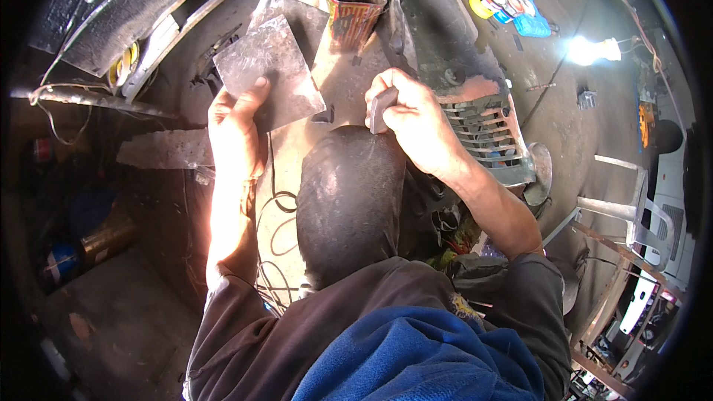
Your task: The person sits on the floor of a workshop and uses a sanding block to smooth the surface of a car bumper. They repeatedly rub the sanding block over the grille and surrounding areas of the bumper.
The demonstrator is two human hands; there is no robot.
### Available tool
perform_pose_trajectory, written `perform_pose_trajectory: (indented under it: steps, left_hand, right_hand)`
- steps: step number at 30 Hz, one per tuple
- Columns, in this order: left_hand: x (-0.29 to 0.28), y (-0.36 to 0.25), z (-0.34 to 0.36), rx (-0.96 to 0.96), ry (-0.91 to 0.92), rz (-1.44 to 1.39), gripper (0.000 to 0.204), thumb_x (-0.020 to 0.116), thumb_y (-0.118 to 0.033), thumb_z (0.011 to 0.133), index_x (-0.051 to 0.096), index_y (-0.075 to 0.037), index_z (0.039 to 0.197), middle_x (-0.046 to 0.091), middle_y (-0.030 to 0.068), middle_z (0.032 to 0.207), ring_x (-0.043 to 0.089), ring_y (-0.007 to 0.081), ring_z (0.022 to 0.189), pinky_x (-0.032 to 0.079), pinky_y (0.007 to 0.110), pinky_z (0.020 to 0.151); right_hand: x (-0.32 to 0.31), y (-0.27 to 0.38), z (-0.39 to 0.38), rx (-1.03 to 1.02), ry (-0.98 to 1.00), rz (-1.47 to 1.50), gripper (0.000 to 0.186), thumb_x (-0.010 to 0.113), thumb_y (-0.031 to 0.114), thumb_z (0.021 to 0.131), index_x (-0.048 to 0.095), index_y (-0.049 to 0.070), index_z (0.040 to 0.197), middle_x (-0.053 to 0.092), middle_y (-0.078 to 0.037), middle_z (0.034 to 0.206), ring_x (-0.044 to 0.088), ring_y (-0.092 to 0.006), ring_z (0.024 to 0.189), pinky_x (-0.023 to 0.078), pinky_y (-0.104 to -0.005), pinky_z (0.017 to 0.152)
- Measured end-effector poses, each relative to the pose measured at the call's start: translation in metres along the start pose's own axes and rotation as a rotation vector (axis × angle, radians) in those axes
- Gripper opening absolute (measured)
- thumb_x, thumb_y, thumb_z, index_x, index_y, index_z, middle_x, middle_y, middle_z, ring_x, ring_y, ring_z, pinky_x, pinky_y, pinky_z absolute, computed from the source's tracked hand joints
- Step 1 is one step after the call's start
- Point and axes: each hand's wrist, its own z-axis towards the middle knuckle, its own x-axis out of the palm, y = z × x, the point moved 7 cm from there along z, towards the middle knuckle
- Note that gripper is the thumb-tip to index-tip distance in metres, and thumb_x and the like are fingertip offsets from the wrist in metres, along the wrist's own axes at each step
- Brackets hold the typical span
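Observation:
My left hand (232,120) grips a square, scuffed metal plate (276,67) by its lower left edge, with the thumb lying on its top face. The plate is held tilted, left of my bent knee (347,193). Just beyond the knee, my right hand (413,111) is closed on a small, flat, dark brownish piece (382,110), pinched between thumb and curled fingers. Its exact kind I cannot make out. The piece and the plate are apart. Past both hands stands an open-topped, rusty metal box (355,21) with a stick-like object inside.
A slotted metal panel (481,128) lies right of my right hand. Cans and a blue bag (532,25) sit at the far right, near a bright lamp (590,50). A metal frame (613,212) stands at right. Loose cable (276,212) curls beside my left forearm. Scrap metal lines the far left.

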Motion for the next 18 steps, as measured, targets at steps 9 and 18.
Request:
perform_pose_trajectory:
  steps: [9,18]
  left_hand:
    - [0.001,0.001,0.002,-0.004,-0.011,0.054,0.028,0.060,-0.004,0.085,0.061,0.004,0.111,0.066,0.0136,0.105,0.065,0.0227,0.094,0.051,0.035,0.089]
    - [0.004,0.000,0.003,-0.002,0.005,0.060,0.026,0.059,-0.004,0.085,0.061,0.004,0.110,0.066,0.0138,0.104,0.065,0.0230,0.093,0.051,0.036,0.089]
  right_hand:
    - [0.002,0.001,0.000,0.063,0.112,0.002,0.020,0.048,0.001,0.083,0.056,0.002,0.101,0.057,-0.003,0.086,0.057,-0.0107,0.082,0.047,-0.0262,0.077]
    - [-0.006,-0.011,0.003,0.126,0.117,0.229,0.035,0.045,-0.006,0.080,0.054,0.002,0.112,0.058,-0.005,0.094,0.060,-0.0151,0.086,0.049,-0.0275,0.080]
